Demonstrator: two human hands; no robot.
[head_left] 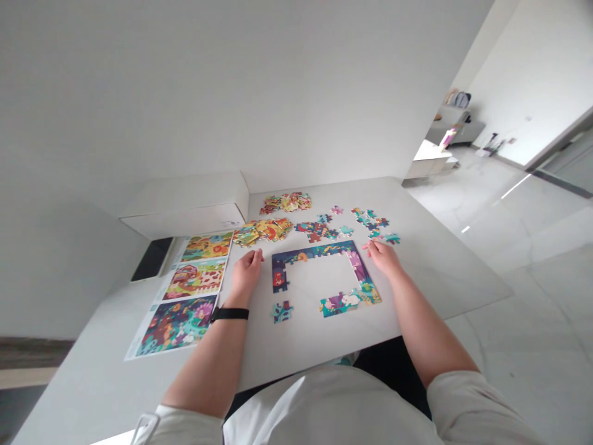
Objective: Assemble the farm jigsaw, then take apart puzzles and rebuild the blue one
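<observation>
A partly joined puzzle frame lies on the table, its lower left side open. My left hand rests just left of it, fingers curled closed; whether they hold anything is hidden. My right hand is beside the frame's upper right corner, fingers pinched together, with what they hold too small to name. Two joined teal and blue pieces lie apart below the frame's left side. Loose dark and teal pieces are above the frame, and more teal pieces lie beyond my right hand.
Yellow pieces and a red-and-yellow pile sit at the back. A sheet with three pictures lies left of my left hand, near a black phone. Behind is a white box; the table's right edge slants toward the floor.
</observation>
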